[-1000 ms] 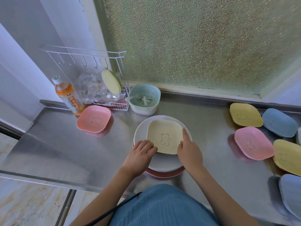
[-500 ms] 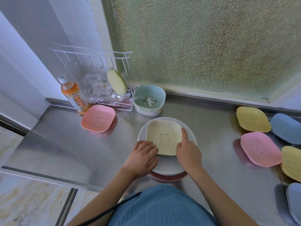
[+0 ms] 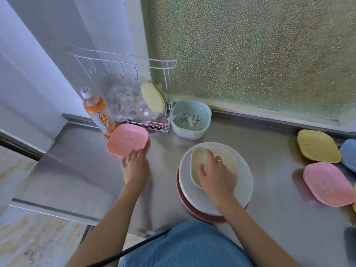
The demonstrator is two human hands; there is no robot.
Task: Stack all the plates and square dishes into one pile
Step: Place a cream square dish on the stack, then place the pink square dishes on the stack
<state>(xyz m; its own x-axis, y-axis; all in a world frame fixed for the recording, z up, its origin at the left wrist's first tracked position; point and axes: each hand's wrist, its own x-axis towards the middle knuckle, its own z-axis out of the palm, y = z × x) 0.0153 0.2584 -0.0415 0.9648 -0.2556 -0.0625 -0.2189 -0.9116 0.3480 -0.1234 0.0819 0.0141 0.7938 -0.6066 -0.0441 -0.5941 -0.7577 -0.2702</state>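
Reaching off the pile, the left hand (image 3: 134, 166) now touches the pink square dish (image 3: 128, 140), fingers spread; the right hand (image 3: 216, 175) rests flat on the yellow square dish (image 3: 200, 157), so pink likely stacks next.

A: Left hand (image 3: 135, 167)?
B: Left the cream dish (image 3: 212, 166), reached out to the pink dish (image 3: 127, 140), fingertips at its near rim.
A: Right hand (image 3: 216, 177)?
B: Slid from the cream dish's edge onto it, palm spread flat.
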